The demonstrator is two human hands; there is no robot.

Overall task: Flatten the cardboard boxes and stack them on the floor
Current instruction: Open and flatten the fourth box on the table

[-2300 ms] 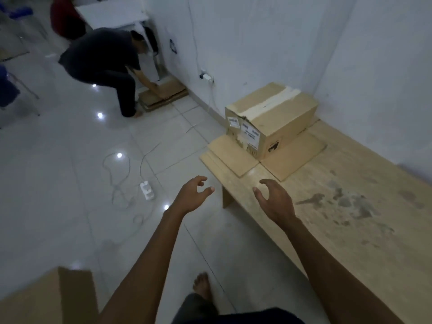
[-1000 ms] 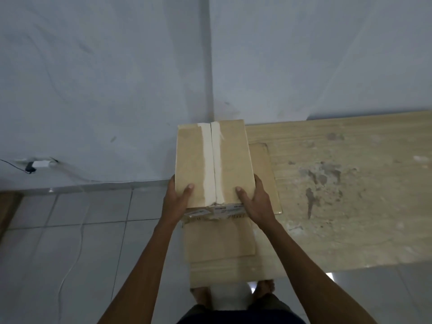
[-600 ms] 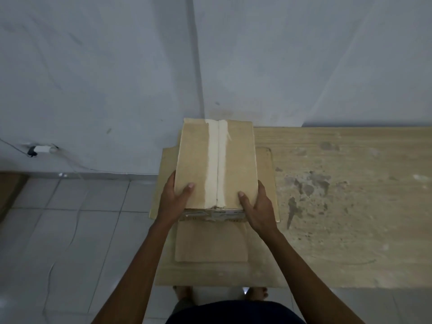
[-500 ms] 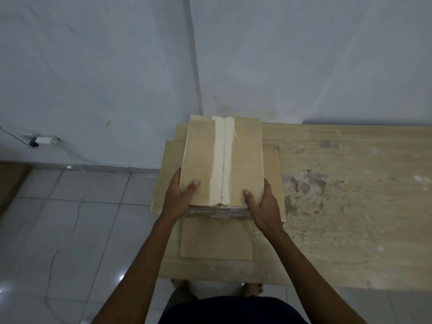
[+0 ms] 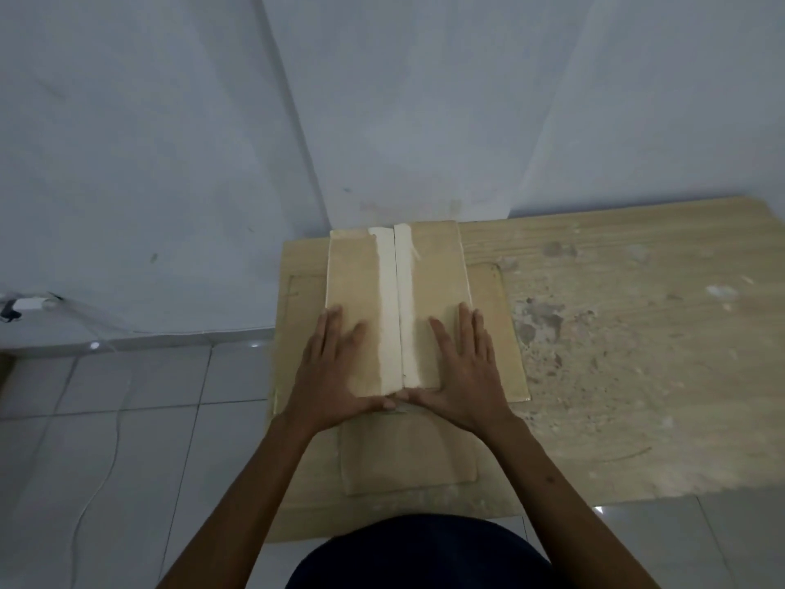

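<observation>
Both hands, left hand (image 5: 329,376) and right hand (image 5: 461,376), press flat, fingers straight and released, on the taped box (image 5: 395,308). Thumbs meet at its near edge. Bare tabletop (image 5: 637,354) lies rightward.

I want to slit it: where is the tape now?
Head view, centre: the tape runs along the box top, between the left hand and right hand flat on it.

At the frame's centre, the box (image 5: 359,291) is being shown as matt brown cardboard, its seam being covered by a smooth, pale tape strip (image 5: 387,316). On the right, the table (image 5: 637,376), light wood-grained, is being marred by rough, blotchy worn patches. At lower left, light is being reflected by glossy floor tiles (image 5: 127,427). Above, the wall (image 5: 170,121) is being seen as matt and painted.
</observation>
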